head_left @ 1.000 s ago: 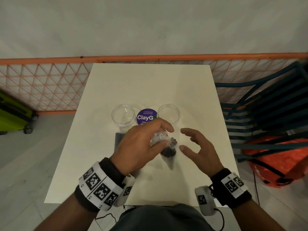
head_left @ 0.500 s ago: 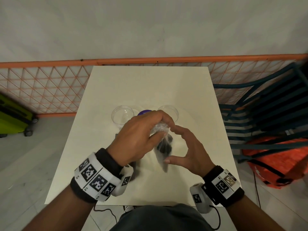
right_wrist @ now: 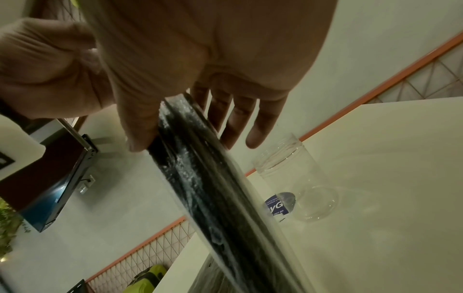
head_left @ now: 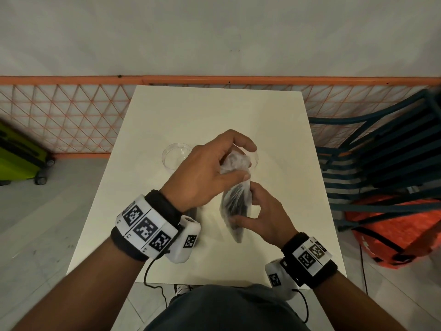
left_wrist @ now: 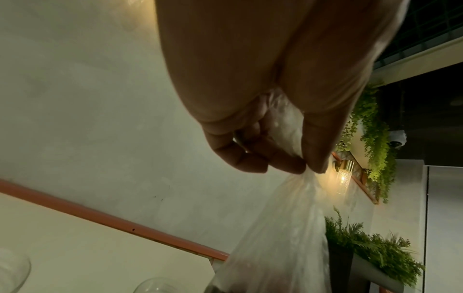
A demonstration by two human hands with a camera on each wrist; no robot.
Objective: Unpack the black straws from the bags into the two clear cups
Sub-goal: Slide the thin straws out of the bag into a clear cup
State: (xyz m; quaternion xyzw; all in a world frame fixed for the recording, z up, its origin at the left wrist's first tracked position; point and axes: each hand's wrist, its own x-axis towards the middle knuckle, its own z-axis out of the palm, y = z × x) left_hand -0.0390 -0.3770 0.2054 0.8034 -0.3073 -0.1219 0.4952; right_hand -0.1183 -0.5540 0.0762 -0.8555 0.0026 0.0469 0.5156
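Note:
A clear plastic bag of black straws hangs upright above the white table, just in front of the cups. My left hand pinches the bag's crumpled top. Lower down, my right hand holds the bag's body between thumb and fingers. The left clear cup stands empty behind my left hand. Only part of the rim of the right clear cup shows in the head view. In the right wrist view that cup is empty.
A purple round sticker lies on the table between the cups. Something dark lies on the table under my left wrist. An orange mesh fence runs behind the table; dark chairs stand at the right.
The bag has risen off the table into an upright hang. My right hand, open beside it a second ago, now holds its body. My left hand has moved up over the sticker.

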